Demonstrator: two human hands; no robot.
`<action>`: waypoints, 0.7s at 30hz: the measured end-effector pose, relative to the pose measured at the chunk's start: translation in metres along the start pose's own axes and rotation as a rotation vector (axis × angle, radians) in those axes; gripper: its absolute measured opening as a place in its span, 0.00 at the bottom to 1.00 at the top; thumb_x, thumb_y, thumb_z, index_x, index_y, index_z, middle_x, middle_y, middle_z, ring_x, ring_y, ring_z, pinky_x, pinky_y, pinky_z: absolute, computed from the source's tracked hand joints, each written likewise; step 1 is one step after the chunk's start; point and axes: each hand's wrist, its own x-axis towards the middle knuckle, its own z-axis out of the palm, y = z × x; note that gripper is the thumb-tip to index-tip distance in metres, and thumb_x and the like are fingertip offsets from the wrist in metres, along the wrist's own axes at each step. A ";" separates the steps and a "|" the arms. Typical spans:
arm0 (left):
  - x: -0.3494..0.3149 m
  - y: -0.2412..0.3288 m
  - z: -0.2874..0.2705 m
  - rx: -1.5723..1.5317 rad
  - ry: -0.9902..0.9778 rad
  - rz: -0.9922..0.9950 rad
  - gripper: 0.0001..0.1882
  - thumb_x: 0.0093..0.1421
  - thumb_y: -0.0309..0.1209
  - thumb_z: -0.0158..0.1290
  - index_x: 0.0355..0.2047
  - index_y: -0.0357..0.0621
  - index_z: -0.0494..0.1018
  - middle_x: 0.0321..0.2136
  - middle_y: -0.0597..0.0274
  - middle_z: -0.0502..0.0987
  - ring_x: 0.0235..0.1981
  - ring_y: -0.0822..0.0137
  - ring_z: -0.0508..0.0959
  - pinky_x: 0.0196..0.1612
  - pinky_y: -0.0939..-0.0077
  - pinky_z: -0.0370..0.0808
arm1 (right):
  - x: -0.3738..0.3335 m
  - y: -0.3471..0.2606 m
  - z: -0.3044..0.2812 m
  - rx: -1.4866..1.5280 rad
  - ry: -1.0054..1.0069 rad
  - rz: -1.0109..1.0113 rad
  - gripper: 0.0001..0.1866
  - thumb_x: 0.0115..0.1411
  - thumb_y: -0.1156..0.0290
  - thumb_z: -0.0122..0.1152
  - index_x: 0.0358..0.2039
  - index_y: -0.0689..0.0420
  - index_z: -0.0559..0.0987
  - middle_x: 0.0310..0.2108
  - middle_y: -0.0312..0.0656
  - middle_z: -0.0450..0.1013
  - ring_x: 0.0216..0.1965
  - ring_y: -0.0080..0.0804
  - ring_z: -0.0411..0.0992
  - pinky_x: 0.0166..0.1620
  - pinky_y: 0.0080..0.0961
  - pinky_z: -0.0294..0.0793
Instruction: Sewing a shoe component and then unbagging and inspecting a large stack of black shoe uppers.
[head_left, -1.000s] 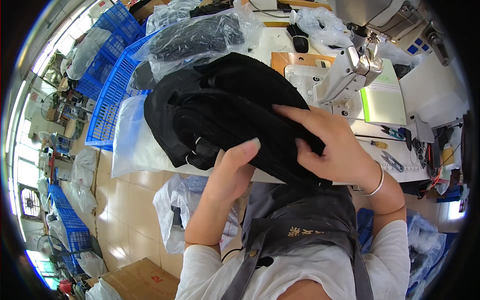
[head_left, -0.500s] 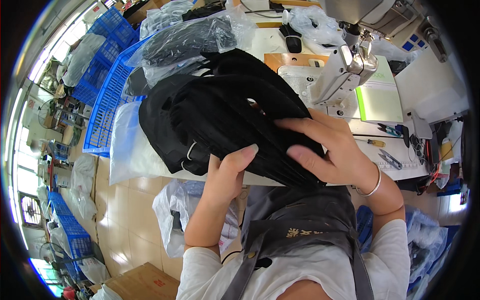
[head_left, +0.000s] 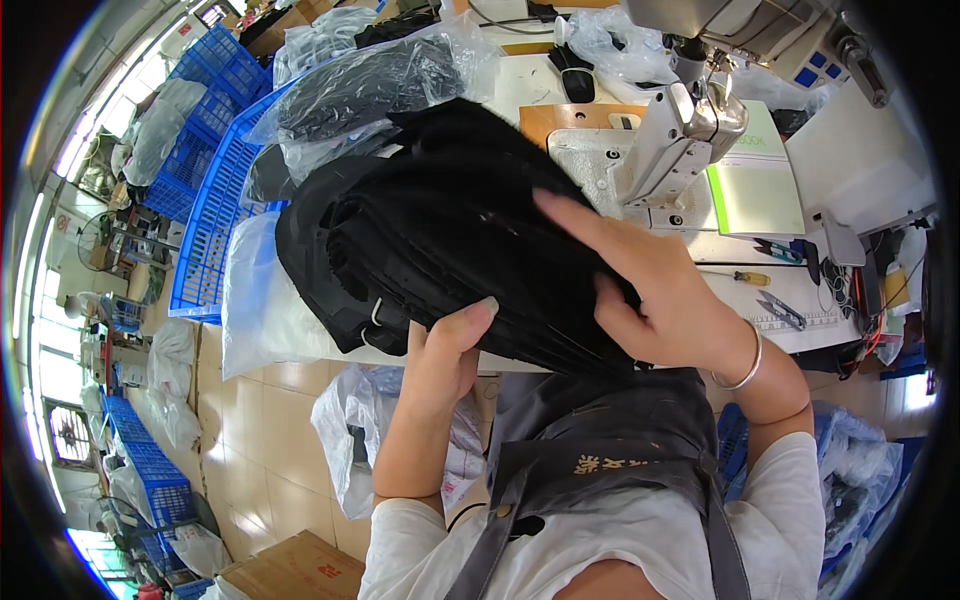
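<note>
A thick stack of black fabric pieces (head_left: 440, 220) lies slanted in front of me, over the table edge. Its layers show along the lower left side, where a white cord loop (head_left: 376, 312) sticks out. My left hand (head_left: 446, 350) is closed on the lower edge, thumb on top and fingers hidden beneath. On the right part of the stack rests my right hand (head_left: 645, 280), index finger stretched across the top layer and thumb apart from it; its other fingers are mostly hidden. Under the stack's left end is a flat black piece (head_left: 300, 245) on a white plastic bag (head_left: 255, 300).
A sewing machine (head_left: 655, 150) stands behind the stack, with a green-and-white notebook (head_left: 755, 190) beside it. Snips (head_left: 780, 252), a yellow-handled screwdriver (head_left: 750, 279) and scissors (head_left: 783, 310) lie at right. A blue crate (head_left: 205, 235) with bagged black goods (head_left: 370, 90) stands at left.
The raised upper layer has come down flat, and the gap beneath it is no longer visible. My right index finger has moved up and left onto the top; my left hand keeps its hold.
</note>
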 end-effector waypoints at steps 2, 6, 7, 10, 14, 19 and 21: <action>0.000 0.000 0.005 -0.055 0.038 0.038 0.26 0.49 0.18 0.49 0.51 0.33 0.64 0.46 0.55 0.72 0.48 0.62 0.73 0.53 0.68 0.67 | 0.000 0.000 0.001 -0.005 -0.002 0.013 0.30 0.45 0.81 0.54 0.53 0.55 0.70 0.30 0.46 0.71 0.26 0.42 0.72 0.26 0.29 0.70; 0.001 -0.001 0.002 -0.053 0.032 0.036 0.25 0.49 0.19 0.49 0.51 0.33 0.65 0.46 0.55 0.72 0.47 0.62 0.73 0.53 0.69 0.68 | -0.003 -0.001 -0.002 -0.083 -0.092 -0.059 0.34 0.46 0.83 0.52 0.57 0.51 0.67 0.36 0.48 0.71 0.28 0.43 0.71 0.29 0.29 0.71; 0.000 0.001 0.003 -0.045 0.028 0.029 0.25 0.49 0.19 0.49 0.51 0.33 0.64 0.46 0.55 0.72 0.47 0.62 0.73 0.52 0.69 0.68 | -0.002 -0.004 -0.004 -0.030 -0.131 0.026 0.35 0.46 0.85 0.49 0.58 0.51 0.67 0.44 0.52 0.71 0.32 0.46 0.72 0.35 0.30 0.72; 0.000 0.002 0.006 -0.039 0.032 0.024 0.26 0.49 0.19 0.50 0.51 0.33 0.64 0.46 0.55 0.72 0.47 0.62 0.73 0.52 0.69 0.69 | -0.002 0.003 0.005 0.050 0.003 -0.008 0.35 0.48 0.83 0.52 0.59 0.48 0.66 0.42 0.52 0.71 0.30 0.45 0.72 0.33 0.30 0.72; 0.000 0.002 0.005 -0.042 0.030 0.035 0.26 0.49 0.18 0.50 0.51 0.33 0.64 0.46 0.55 0.72 0.47 0.62 0.73 0.52 0.69 0.69 | -0.001 0.005 -0.002 -0.134 -0.094 -0.134 0.35 0.48 0.85 0.53 0.59 0.49 0.66 0.40 0.51 0.72 0.30 0.46 0.71 0.32 0.30 0.72; -0.002 0.000 0.002 -0.062 0.007 0.022 0.28 0.48 0.18 0.51 0.52 0.33 0.63 0.47 0.54 0.72 0.48 0.62 0.73 0.53 0.68 0.68 | -0.003 0.001 0.000 0.026 -0.051 -0.067 0.39 0.50 0.75 0.59 0.63 0.48 0.56 0.45 0.53 0.71 0.37 0.43 0.75 0.35 0.29 0.77; -0.002 0.001 0.002 -0.072 -0.002 0.013 0.29 0.47 0.18 0.51 0.53 0.33 0.63 0.48 0.54 0.71 0.49 0.61 0.72 0.54 0.68 0.67 | -0.004 0.000 -0.001 0.186 -0.022 -0.004 0.40 0.51 0.71 0.60 0.64 0.52 0.54 0.47 0.54 0.70 0.40 0.46 0.75 0.39 0.31 0.77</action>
